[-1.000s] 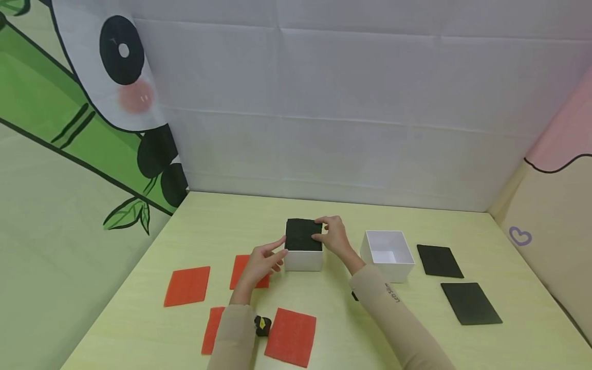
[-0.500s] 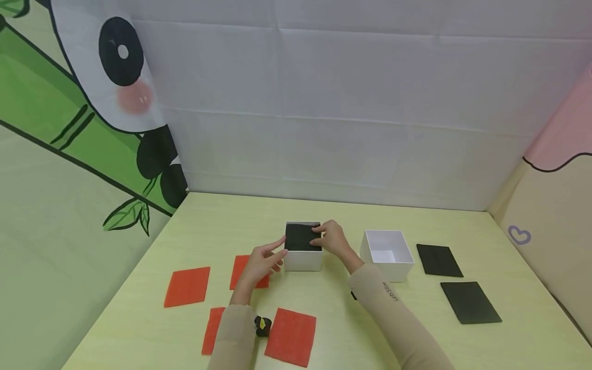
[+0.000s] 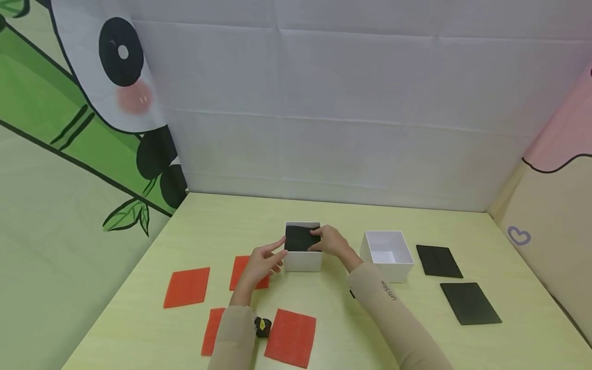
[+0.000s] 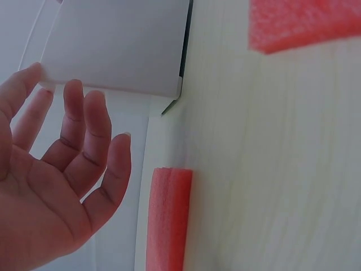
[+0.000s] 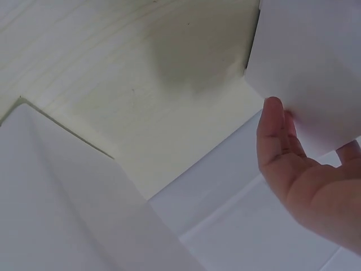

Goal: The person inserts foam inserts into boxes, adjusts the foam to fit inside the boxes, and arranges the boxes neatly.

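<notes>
In the head view my left hand (image 3: pixel 261 264) has its index finger and thumb at the left edge of a small white box (image 3: pixel 302 262). Its other fingers hang loosely bent below the box in the left wrist view. A black foam sheet (image 3: pixel 299 239) lies inside the box, below its far rim. Reaching over the right rim, my right hand (image 3: pixel 333 240) touches the sheet with index finger and thumb spread apart. In the right wrist view other fingers (image 5: pixel 271 132) of this hand stay outside, against the box wall.
A second white box (image 3: pixel 392 272) stands to the right, with nothing in it. Two black foam sheets (image 3: pixel 438 261) lie beyond it. Several red foam sheets (image 3: pixel 187 288) are spread on the left and front of the pale table (image 3: pixel 351 329). White cloth hangs behind.
The black sheet has sunk from the level of the box rim to inside the box. My right hand has moved slightly down with it. The left hand has stayed at the box's left edge.
</notes>
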A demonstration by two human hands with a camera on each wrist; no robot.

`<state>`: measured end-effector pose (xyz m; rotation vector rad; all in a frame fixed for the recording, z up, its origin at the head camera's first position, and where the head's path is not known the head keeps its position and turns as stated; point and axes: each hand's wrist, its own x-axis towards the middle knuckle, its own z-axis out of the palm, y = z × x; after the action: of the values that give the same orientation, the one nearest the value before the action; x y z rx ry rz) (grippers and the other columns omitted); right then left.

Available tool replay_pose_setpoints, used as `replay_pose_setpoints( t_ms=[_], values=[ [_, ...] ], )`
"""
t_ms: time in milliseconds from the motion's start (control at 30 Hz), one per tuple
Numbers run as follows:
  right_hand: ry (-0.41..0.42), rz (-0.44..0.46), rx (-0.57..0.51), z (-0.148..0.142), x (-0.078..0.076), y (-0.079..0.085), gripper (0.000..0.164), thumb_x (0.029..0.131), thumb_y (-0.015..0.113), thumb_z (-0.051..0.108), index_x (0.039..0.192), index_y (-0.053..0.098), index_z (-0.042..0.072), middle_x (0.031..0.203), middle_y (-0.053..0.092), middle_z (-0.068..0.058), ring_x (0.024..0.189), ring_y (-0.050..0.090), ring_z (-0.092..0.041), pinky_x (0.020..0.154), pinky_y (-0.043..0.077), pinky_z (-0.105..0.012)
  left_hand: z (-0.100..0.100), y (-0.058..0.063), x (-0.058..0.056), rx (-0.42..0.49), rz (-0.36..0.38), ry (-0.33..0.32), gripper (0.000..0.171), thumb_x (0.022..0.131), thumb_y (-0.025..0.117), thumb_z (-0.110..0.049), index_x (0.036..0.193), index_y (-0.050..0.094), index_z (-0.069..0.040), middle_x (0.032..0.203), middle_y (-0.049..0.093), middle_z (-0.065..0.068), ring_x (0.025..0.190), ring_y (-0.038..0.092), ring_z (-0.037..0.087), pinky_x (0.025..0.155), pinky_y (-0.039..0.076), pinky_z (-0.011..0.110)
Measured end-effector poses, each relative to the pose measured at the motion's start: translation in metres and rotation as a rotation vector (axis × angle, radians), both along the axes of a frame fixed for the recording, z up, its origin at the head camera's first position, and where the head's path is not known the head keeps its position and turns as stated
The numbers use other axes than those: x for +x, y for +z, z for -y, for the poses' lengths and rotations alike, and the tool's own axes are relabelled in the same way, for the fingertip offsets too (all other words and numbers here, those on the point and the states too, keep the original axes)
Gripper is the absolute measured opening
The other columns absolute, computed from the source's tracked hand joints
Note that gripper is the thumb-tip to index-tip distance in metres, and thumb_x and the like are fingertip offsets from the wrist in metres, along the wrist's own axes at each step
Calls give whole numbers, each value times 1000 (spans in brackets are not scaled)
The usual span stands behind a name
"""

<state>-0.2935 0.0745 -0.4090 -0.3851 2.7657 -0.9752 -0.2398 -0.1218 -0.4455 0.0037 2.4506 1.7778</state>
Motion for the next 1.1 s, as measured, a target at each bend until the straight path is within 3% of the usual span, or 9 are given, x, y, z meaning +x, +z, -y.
replay_pose_setpoints(
  t_ms=[267, 433, 533, 700, 833, 933, 1100],
  values=[
    [33, 48, 27, 1, -2, 0, 48, 73, 74, 14, 117, 58, 2, 122, 52, -16, 100, 50, -21, 80, 42, -35, 1, 0, 1, 1, -6, -3, 45, 85, 61, -28, 128, 51, -21, 73, 58, 7, 60, 56, 20, 56, 45, 30],
    [55, 14, 28, 0, -2, -2, 53, 75, 73, 21, 121, 55, 0, 123, 51, -16, 113, 47, -28, 90, 38, -39, 1, -1, 1, 0, -12, -5, 45, 85, 61, -28, 128, 51, -21, 72, 58, 7, 60, 56, 20, 57, 46, 32],
    [23, -30, 33, 0, -1, -3, 58, 74, 73, 27, 124, 53, 4, 123, 51, -18, 111, 47, -29, 87, 39, -39, 1, -1, 1, 3, -11, -9, 45, 85, 62, -28, 128, 51, -21, 71, 58, 7, 61, 57, 21, 56, 46, 31],
    [-35, -228, 141, 3, 4, -1, 61, 70, 74, 38, 123, 56, 12, 109, 53, -16, 96, 47, -28, 75, 42, -40, 1, -2, 1, 16, -16, -7, 45, 85, 61, -28, 128, 51, -21, 71, 58, 7, 60, 56, 21, 56, 45, 31],
    [-43, -431, 226, 7, 9, 1, 59, 69, 73, 42, 119, 60, 13, 109, 54, -14, 97, 46, -29, 75, 40, -40, 1, -2, 0, 22, -19, -6, 45, 85, 61, -27, 128, 51, -21, 71, 58, 7, 59, 56, 20, 56, 45, 31],
    [12, -532, 197, 12, 11, 0, 57, 70, 72, 39, 117, 61, 10, 108, 55, -13, 97, 47, -28, 78, 41, -39, 2, -2, 0, 19, -21, -8, 45, 85, 61, -28, 128, 51, -21, 71, 58, 7, 60, 56, 20, 56, 45, 30],
    [136, -583, 95, 19, 13, -6, 52, 72, 72, 29, 116, 60, 5, 106, 54, -13, 98, 48, -26, 79, 45, -35, 2, -2, 1, 26, -25, -14, 45, 85, 61, -27, 128, 51, -20, 70, 58, 8, 60, 57, 24, 55, 44, 30]
  ],
)
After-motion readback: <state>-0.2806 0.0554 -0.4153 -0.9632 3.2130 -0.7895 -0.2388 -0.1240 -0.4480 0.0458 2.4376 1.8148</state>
